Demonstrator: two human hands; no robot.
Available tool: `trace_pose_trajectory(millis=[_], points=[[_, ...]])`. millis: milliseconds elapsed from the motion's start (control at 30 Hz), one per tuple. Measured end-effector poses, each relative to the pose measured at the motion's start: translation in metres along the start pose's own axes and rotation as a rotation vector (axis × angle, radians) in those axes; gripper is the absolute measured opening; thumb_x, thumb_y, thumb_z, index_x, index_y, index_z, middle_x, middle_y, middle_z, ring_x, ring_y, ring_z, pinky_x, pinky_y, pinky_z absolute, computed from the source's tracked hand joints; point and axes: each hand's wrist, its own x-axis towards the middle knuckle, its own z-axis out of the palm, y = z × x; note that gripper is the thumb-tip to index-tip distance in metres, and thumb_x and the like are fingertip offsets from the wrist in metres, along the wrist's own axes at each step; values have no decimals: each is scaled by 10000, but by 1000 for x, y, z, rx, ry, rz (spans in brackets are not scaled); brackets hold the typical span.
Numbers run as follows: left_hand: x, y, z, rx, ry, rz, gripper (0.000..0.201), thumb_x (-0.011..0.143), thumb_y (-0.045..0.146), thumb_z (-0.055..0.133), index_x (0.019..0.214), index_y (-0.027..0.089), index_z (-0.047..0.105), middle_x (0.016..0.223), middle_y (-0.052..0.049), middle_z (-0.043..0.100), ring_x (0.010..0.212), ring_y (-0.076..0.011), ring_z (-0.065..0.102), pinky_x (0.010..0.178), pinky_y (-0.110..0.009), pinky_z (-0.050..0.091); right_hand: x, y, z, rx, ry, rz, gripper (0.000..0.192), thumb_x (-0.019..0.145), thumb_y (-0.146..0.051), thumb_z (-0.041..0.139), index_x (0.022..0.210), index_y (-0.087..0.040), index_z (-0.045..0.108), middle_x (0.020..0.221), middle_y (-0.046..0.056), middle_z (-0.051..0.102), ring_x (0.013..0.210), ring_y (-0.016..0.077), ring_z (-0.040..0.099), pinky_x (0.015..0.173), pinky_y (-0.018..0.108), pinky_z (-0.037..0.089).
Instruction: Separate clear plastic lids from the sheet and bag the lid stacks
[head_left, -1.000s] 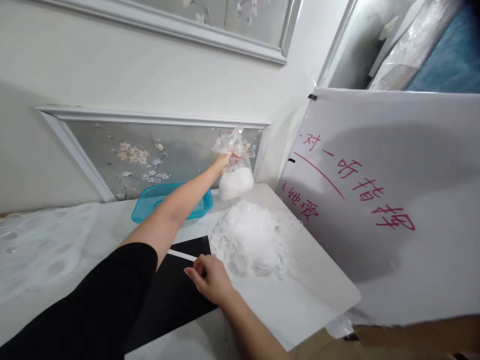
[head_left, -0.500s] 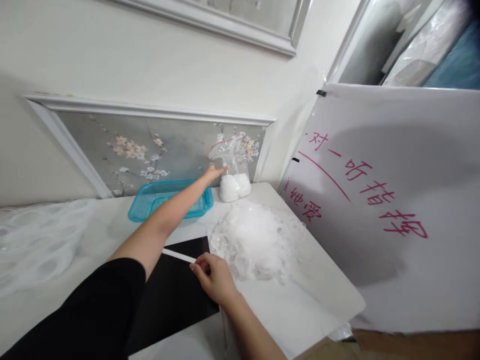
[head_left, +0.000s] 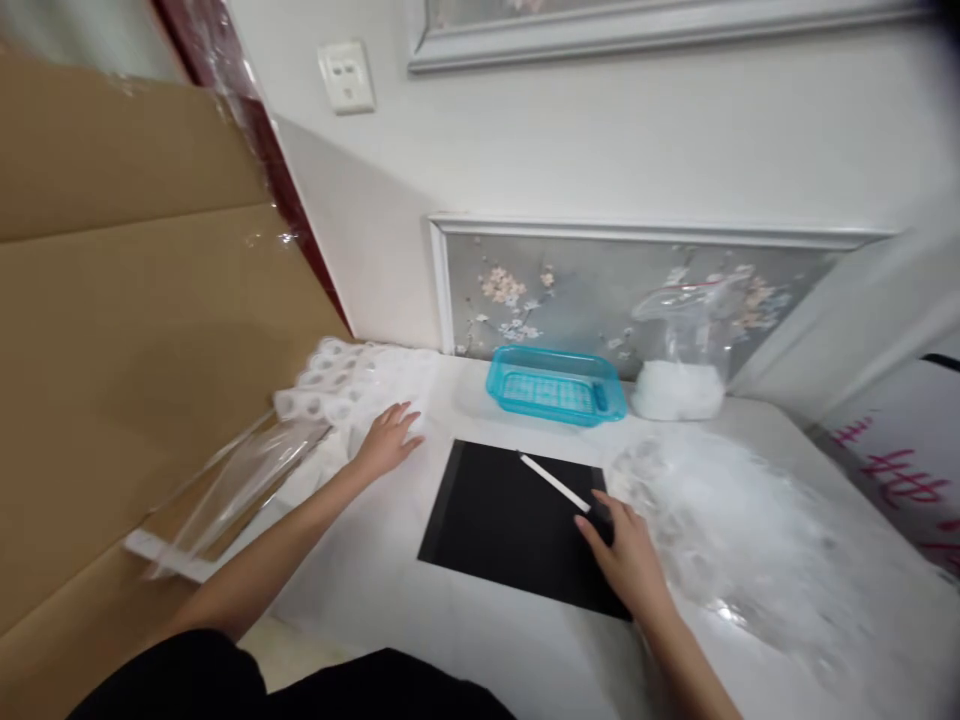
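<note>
Far to the left of the black mat (head_left: 517, 520), a big cardboard sheet (head_left: 135, 330) leans up, wrapped in clear film, and a clear plastic sleeve (head_left: 232, 490) lies slanted at its foot. Next comes a stack of white sheets punched with round holes (head_left: 345, 385), just left of the mat and a little behind it, and here's the left hand (head_left: 388, 440), fingers spread flat, resting on the near edge of that stack, pressing rather than gripping, it looks to me, as if to steady or gather the top sheet. On to the mat itself, dark and flat on the white table (head_left: 465, 640): a thin white stick (head_left: 553, 482) lies slanted across its right part, and the right hand (head_left: 626, 555) sits at the mat's right edge, fingers curled over the stick's near end; whether it actually pinches the stick, I cannot tell. Behind the mat stands a turquoise plastic basket (head_left: 556, 385), and just right of that a clear zip bag (head_left: 679, 355), upright against the floral wall panel (head_left: 600, 290), white filling settled at its bottom. Right of the mat spreads a loose heap of crinkled clear plastic pieces (head_left: 742, 540), blurred, crowding the right hand's side. At the far right, a white board with red writing (head_left: 900, 480).
</note>
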Motion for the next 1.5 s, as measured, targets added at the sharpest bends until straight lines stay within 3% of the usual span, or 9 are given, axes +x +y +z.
trace_pose_trajectory(millis=[167,367,567,700,867,1033,1167,1367,1500], points=[[5,-61,1,29,-96,-79,310,913,319,552,1184,169,573,1246,-105,576,1150,-245,547,994,-488,438,1,11,16,-197,31,-4,603,877,-560,416,1284,-128,525,1163,154,599,1060,337,536,946,505,453],[40,-79,-3,-46,-37,-160,360,914,380,550,1202,165,549,1247,-101,554,1111,-235,557,948,-473,472,47,1,10,-262,123,-140,527,888,-515,434,1206,-120,581,1215,173,586,1163,325,494,1000,488,399],[72,-93,-10,-235,21,-380,319,906,345,573,1163,156,565,1173,-87,585,1026,-210,593,874,-425,517,124,-10,18,-78,0,-77,446,871,-412,479,1145,-84,608,1095,178,636,1017,271,586,919,416,458],[88,-107,-53,-430,226,-530,322,912,351,563,1161,148,561,1148,-86,592,990,-200,603,844,-409,530,150,-26,36,-67,-31,-87,419,854,-344,530,1172,-77,592,1191,189,605,1130,281,540,997,421,405],[130,-116,-159,-715,538,-548,336,929,377,536,1173,146,526,1068,-60,611,858,-146,623,733,-323,545,166,-42,47,-32,-65,-85,369,853,-297,552,1161,-102,610,1203,164,616,1192,290,495,1034,435,361],[165,-83,-264,-888,719,-382,131,1022,309,350,1107,209,362,1045,88,647,563,13,481,794,-288,532,157,-62,45,64,-132,-63,271,865,-263,554,1052,-94,653,1047,160,681,951,242,628,863,390,477],[152,-27,-314,-924,684,-61,76,1012,224,329,1002,173,386,983,102,684,519,29,518,759,-266,502,133,-107,26,201,-205,-191,285,872,-364,585,1076,-174,645,1057,78,687,969,177,632,803,298,508],[98,55,-323,-953,543,291,99,944,310,455,923,214,458,865,103,696,708,-116,670,706,-324,522,105,-175,-14,347,-164,-389,552,812,-505,640,1267,-221,508,1263,96,584,1135,220,561,893,371,492],[63,88,-299,-1060,428,407,78,948,224,448,902,163,461,816,47,679,772,-166,699,629,-259,474,92,-144,-10,-97,-158,-158,528,747,-499,709,1122,-146,594,1148,187,615,1128,332,544,925,462,437]])
